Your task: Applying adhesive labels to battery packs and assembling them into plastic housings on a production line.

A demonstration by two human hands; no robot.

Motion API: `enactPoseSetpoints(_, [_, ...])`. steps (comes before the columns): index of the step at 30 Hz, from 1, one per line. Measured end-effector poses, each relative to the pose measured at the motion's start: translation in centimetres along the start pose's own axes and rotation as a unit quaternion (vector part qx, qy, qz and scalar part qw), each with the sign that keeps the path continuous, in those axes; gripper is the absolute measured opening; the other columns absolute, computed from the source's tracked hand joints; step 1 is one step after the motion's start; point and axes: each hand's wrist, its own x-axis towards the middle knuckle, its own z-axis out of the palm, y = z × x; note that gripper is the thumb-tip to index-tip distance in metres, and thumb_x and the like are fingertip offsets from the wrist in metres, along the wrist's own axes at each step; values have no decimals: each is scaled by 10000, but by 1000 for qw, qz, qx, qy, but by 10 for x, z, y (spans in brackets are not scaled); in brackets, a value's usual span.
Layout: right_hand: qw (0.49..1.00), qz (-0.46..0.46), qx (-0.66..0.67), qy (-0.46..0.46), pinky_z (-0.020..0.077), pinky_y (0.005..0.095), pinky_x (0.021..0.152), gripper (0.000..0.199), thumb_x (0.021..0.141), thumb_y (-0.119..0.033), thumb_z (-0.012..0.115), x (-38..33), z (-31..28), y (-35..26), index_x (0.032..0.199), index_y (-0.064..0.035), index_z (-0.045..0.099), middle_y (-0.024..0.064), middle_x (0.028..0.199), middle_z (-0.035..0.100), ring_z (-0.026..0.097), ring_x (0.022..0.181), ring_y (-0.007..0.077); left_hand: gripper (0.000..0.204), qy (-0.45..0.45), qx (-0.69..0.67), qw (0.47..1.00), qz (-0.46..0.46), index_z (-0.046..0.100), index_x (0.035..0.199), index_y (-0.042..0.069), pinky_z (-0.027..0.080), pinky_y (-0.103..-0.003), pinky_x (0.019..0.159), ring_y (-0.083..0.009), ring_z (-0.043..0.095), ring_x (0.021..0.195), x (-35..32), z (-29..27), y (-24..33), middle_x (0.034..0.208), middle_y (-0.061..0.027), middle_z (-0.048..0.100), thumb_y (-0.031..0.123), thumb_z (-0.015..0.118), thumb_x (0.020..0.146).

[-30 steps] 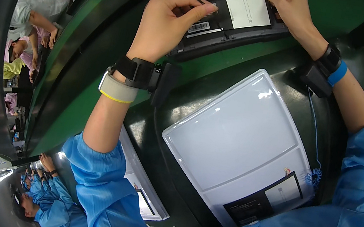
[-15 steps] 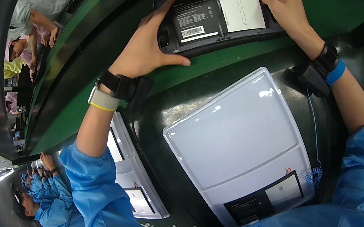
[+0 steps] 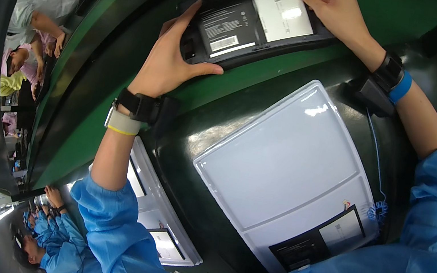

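Observation:
A flat battery pack (image 3: 227,29), half black with a printed label and half a glossy white panel (image 3: 282,15), lies in a black frame (image 3: 271,48) at the top of the view. My left hand (image 3: 168,64) grips the frame's left end, fingers along the end and thumb stretched out by the near edge. At the far right corner of the white panel, my right hand (image 3: 330,5) is closed, its thumb on the corner and the other fingers curled behind. Exactly what is pinched there is hidden.
Nearer me lies a white plastic tray (image 3: 285,153) with another black-and-white pack (image 3: 307,244) in it. A similar tray (image 3: 160,208) is by my left forearm. A blue coiled cord (image 3: 377,209) hangs at the right. Other people (image 3: 49,10) work at the left.
The frame with the battery pack has shifted slightly left and tilts a little differently. Both hands have moved slightly left with it, keeping the same hold.

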Motion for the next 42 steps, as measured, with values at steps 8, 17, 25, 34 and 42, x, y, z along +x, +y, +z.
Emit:
enactPoseSetpoints(8, [992,-57,-104,-31,555,312,689,194,952,-88,697,-5,-1,-8,1093,35,645,116,819,685,670,732,199,1175,-30,41,998,-41,330,1609,115,348,-423,1216,-304,399,1462,-2,-6,7,1567,-168,439,249,978,637])
enactPoseSetpoints(17, [932,-170,-255,-193,450,431,1052,640,838,-329,836,2,-25,-16,1282,41,560,242,1309,540,523,1231,380,1122,-20,30,997,-63,409,1529,60,408,-459,1177,-371,411,1418,-5,-8,3,1472,-187,511,341,980,605])
enactPoseSetpoints(25, [875,-263,-304,-270,365,481,1150,1071,700,-503,911,-1,-29,-16,1432,92,405,318,1454,418,420,1363,446,1119,-31,90,995,-30,431,1516,48,386,-469,1186,-376,393,1424,-5,-12,-4,1529,-168,481,379,978,597])
enactPoseSetpoints(34, [882,-279,-274,-263,360,478,1142,1006,693,-454,919,-3,-17,-19,1385,80,423,286,1402,448,426,1342,431,1082,-19,104,994,-20,490,1479,40,370,-480,1196,-392,375,1429,-10,-11,-8,1544,-173,463,373,982,575])
enactPoseSetpoints(42, [881,-238,-297,-283,337,485,1162,998,699,-470,908,-5,-13,-23,1386,85,442,292,1446,394,378,1377,441,1089,-34,113,993,-21,489,1486,38,357,-487,1203,-405,360,1442,-12,-17,-7,1556,-198,435,373,981,574])
